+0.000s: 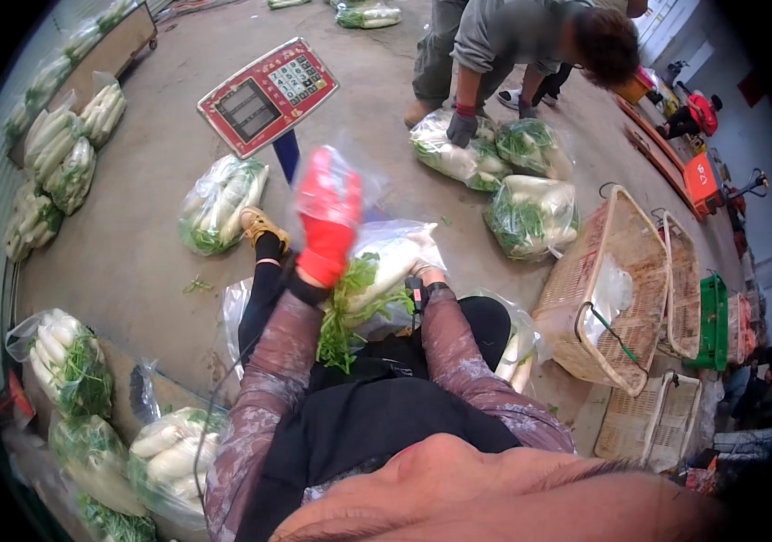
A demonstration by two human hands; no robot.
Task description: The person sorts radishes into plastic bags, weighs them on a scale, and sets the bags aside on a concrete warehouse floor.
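In front of me a clear plastic bag of white radishes (395,262) is tilted, its green leaves (341,330) spilling out toward my lap. My left hand (330,208), in a red glove, is raised to the left of the bag. Motion blurs it and clear plastic shows about its fingers, so whether it grips anything cannot be made out. At the bag's right side my right hand (425,269) grips the bag, its fingers partly hidden by plastic. Behind the bag, a scale's red-framed keypad and display (268,97) stands on a blue post.
A bagged bunch of radishes (223,204) lies by my left foot; more bags (70,361) lie at the left. Ahead, a person's gloved hand (463,128) rests on another bag (453,158). Plastic crates (575,298) stand right, with an orange pallet jack (702,183) beyond.
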